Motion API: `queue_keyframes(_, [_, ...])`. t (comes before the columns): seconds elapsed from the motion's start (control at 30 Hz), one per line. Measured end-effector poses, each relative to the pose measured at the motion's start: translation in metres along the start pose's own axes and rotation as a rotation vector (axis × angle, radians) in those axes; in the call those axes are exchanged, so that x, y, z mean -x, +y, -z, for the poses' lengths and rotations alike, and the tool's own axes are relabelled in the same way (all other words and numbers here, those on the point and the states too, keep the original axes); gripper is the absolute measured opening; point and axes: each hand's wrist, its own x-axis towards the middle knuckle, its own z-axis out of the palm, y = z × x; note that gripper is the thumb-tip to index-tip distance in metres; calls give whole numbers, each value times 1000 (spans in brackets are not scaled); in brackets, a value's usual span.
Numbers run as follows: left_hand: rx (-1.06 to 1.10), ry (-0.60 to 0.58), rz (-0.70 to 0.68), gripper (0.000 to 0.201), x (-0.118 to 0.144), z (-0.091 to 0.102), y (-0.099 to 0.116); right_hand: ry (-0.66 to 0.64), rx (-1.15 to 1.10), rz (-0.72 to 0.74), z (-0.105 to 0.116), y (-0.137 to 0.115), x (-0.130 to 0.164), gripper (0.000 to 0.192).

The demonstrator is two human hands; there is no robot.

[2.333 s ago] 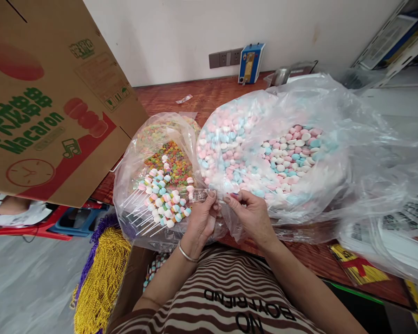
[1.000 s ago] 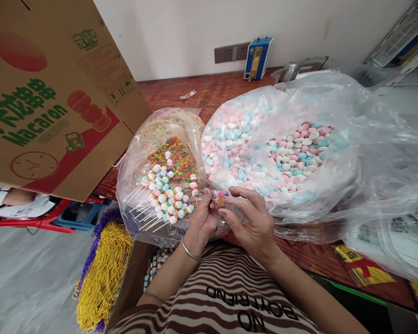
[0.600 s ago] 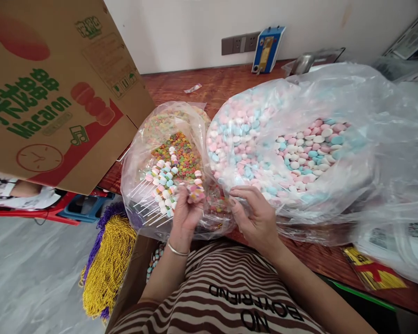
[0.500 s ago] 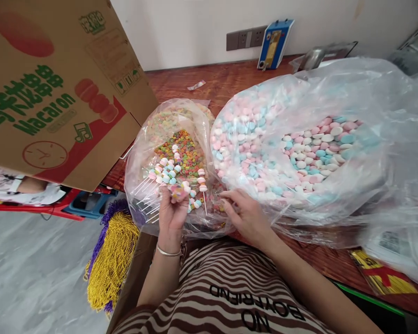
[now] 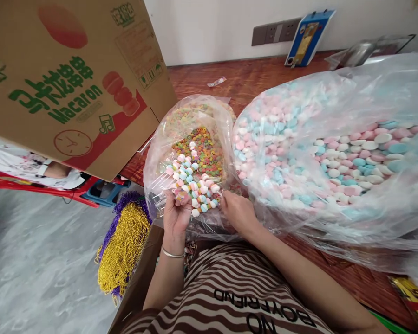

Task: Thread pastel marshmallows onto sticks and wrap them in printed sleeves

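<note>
The left hand (image 5: 177, 218) holds a wrapper (image 5: 181, 197) between thumb and fingers, over the front of the ring bag (image 5: 153, 160); the right hand (image 5: 238, 211), at the ring bag's front right, pinches one skewer (image 5: 209, 183) narrowly at its end; more skewers (image 5: 184, 170) lie heaped on the ring bag, sticks pointing left; a sweets bag (image 5: 289, 104) sits just right of the ring bag; a carton (image 5: 83, 74) stands left of it, gold beads (image 5: 125, 246) lie front-left, and a blue device (image 5: 310, 38) stands behind it, farther right.
</note>
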Motion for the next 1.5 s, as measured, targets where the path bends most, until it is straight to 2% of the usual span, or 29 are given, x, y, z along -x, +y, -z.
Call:
queue_keyframes(0.03, [-11,9,3,34,-1,0,-1,37,-12,18,5,7,10,33])
queue_keyframes(0.17, [-6,23,38,34,-3,-2,-10,423,-346,234,25,42,52,28])
queue_keyframes(0.27, [-8,44,70,33,-3,-7,-18,540,-478,348,37,60,76,20])
queue_keyframes(0.37, [-16,70,111,38,-1,-14,-27,557,-507,386,42,65,89,17])
queue_keyframes(0.5, [-63,43,172,44,3,-22,-39,537,-535,390,42,65,94,17])
queue_keyframes(0.67, [-139,76,216,41,7,-27,-47,534,-498,400,41,72,97,18])
queue_keyframes(0.87, [-174,-31,180,39,4,-23,-51,567,-422,422,47,79,105,18])
queue_keyframes(0.97, [-241,-41,142,42,3,-22,-50,600,-398,424,55,79,108,18])
queue_keyframes(1.1, [-306,-75,155,53,4,-24,-50,601,-443,411,63,77,112,14])
queue_keyframes(1.2, [-355,-123,161,52,7,-29,-51,603,-468,377,62,77,114,12])
queue_keyframes(1.37, [-392,-25,120,41,9,-39,-58,680,-422,397,49,80,117,15])
queue_keyframes(1.5, [-403,-19,119,40,11,-43,-65,736,-412,429,45,81,116,20])
